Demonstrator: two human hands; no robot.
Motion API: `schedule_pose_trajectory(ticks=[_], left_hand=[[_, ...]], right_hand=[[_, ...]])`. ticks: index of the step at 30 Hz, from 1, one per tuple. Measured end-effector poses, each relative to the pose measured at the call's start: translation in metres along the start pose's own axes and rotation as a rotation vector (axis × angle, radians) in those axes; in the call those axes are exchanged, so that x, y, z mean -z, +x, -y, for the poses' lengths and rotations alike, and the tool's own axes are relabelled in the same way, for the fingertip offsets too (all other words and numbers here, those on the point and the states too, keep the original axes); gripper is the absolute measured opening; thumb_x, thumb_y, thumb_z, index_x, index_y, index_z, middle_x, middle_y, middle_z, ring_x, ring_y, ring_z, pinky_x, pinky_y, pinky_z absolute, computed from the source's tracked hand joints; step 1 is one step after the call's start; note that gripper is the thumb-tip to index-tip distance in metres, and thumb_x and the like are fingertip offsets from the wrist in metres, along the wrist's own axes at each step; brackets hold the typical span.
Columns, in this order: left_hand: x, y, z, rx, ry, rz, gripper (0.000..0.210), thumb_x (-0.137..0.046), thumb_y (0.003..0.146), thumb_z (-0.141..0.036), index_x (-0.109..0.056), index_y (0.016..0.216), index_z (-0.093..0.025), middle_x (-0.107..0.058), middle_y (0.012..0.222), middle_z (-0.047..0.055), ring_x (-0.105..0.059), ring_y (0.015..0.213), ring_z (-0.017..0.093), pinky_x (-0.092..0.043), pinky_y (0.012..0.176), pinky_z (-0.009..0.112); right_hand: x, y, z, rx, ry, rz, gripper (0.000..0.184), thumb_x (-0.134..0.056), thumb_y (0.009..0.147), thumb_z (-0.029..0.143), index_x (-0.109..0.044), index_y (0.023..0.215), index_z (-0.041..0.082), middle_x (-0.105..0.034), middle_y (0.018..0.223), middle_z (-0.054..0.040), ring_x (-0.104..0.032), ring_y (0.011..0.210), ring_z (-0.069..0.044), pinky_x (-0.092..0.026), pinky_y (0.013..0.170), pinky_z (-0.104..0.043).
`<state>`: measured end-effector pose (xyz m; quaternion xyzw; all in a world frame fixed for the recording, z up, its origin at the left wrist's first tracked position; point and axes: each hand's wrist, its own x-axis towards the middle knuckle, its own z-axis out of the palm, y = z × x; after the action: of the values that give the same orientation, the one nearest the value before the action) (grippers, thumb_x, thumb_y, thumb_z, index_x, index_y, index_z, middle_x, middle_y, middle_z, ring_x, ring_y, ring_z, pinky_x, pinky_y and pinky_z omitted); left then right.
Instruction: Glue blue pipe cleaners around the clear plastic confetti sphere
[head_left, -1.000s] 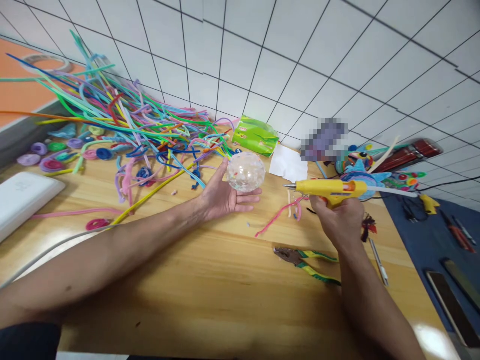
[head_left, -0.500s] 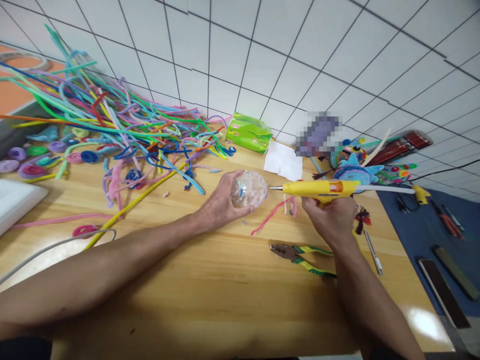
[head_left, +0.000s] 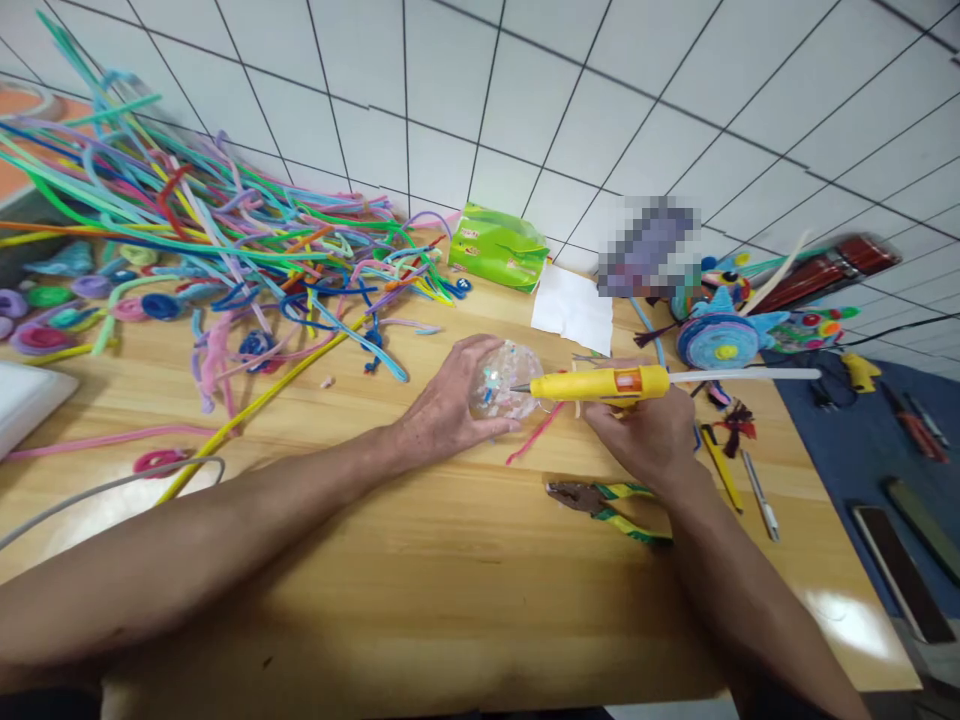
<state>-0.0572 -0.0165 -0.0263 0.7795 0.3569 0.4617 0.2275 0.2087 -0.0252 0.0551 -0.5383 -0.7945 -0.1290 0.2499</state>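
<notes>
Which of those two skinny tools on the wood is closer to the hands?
The yellow tool, by the right hand; the silvery tool lies farther right.

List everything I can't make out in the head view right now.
In the head view:
Yellow glue gun: trigger hidden by the right hand's grip.
Nozzle: overlaps the clear ball, so touching or apart is unclear.
Pliers: handle ends hidden by the right forearm.
Purplish object: blurred by pixelation.
White object: full shape cut off by the left edge.
</notes>
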Motion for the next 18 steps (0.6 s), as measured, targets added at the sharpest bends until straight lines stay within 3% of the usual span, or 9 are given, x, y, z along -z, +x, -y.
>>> schedule_pose_trajectory(ticks=[4,10,18], left_hand=[[-0.0025,0.0011,-0.0020,-0.016,0.016,-0.038,0.098,-0.093,0.078,-0.042,-0.035,0.156,-0.025,-0.054,0.149,0.018,-0.053,0.145,0.038,-0.048,0.123,0.061],[-0.0030,0.0011,0.0007,-0.018,0.017,-0.059,0.093,-0.090,0.081,-0.045,-0.037,0.154,-0.024,-0.056,0.146,0.017,-0.055,0.142,0.038,-0.050,0.121,0.062],[-0.0054,-0.0008,0.0024,-0.051,0.024,-0.066,0.093,-0.088,0.082,-0.048,-0.035,0.154,-0.022,-0.054,0.147,0.020,-0.054,0.143,0.039,-0.049,0.121,0.063]], right_hand=[[0.0053,0.0000,0.0028,0.048,-0.009,0.026,0.019,-0.064,0.074,0.024,-0.074,0.090,0.021,-0.083,0.093,-0.0100,-0.073,0.065,-0.025,-0.056,0.059,-0.032],[0.0061,-0.0017,0.0012,0.085,-0.034,0.055,0.022,-0.062,0.079,0.027,-0.074,0.096,0.021,-0.083,0.093,-0.0094,-0.076,0.070,-0.026,-0.057,0.060,-0.033],[0.0041,-0.0036,-0.0020,0.116,-0.035,0.022,0.012,-0.063,0.081,0.027,-0.070,0.089,0.021,-0.082,0.090,-0.0085,-0.076,0.070,-0.024,-0.056,0.059,-0.031]])
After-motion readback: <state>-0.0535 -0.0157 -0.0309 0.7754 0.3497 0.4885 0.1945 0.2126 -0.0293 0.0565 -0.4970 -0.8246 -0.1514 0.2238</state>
